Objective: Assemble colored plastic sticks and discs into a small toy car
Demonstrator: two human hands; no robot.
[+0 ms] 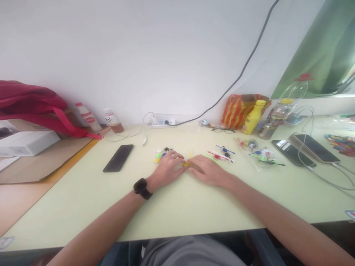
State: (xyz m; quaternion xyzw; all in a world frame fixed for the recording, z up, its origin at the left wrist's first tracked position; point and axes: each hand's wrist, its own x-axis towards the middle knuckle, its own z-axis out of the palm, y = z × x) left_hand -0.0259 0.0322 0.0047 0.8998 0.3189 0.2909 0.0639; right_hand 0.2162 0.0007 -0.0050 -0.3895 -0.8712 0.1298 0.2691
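Note:
My left hand [168, 167], with a ring and a black watch on the wrist, meets my right hand [205, 169] just above the table. Between their fingertips is a small round yellow plastic piece [186, 164], pinched from both sides. A thin yellow pointer [191, 152] sticks up behind the fingers; whether it is joined to the round piece I cannot tell. Beside my left hand lie several small round plastic pieces [158, 156], white, green, yellow, blue and black, partly hidden by the fingers. To the right of my right hand are a red arrow spinner [217, 156] and a blue one [225, 150].
Bagged plastic spinners [264, 155] lie farther right, near two phones [316, 147] with cables. A black phone [118, 158] rests at left. Along the wall stand bottles [113, 121], a power strip [159, 124], glasses [223, 129], a striped bag [234, 109] and a yellow bottle [253, 117].

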